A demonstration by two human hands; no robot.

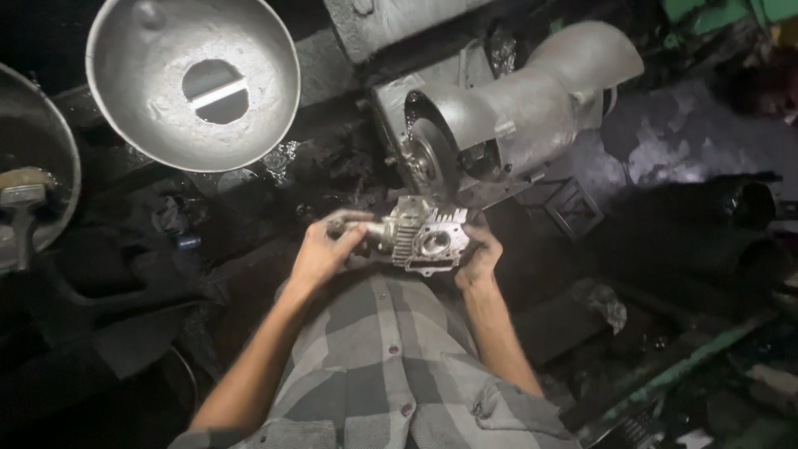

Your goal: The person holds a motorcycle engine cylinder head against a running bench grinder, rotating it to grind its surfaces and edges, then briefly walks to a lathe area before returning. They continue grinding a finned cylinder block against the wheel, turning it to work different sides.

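One finned metal casting (426, 235), two hands gripping: left (322, 249), right (480, 256).

Both your forearms reach forward from your body, bare to the elbow, and converge in front of your chest. Your left hand (322, 249) is curled with the fingers wrapped over and the thumb on top. Your right hand (480, 256) is cupped, fingers bent inward, wrist slightly flexed.

Finned engine casting (426, 235) of dull, rough cast metal, big funnel-shaped pan (150, 75) of matt grey metal, grinder housing (532, 108) dusty grey metal, checked shirt (391, 366) of soft cloth
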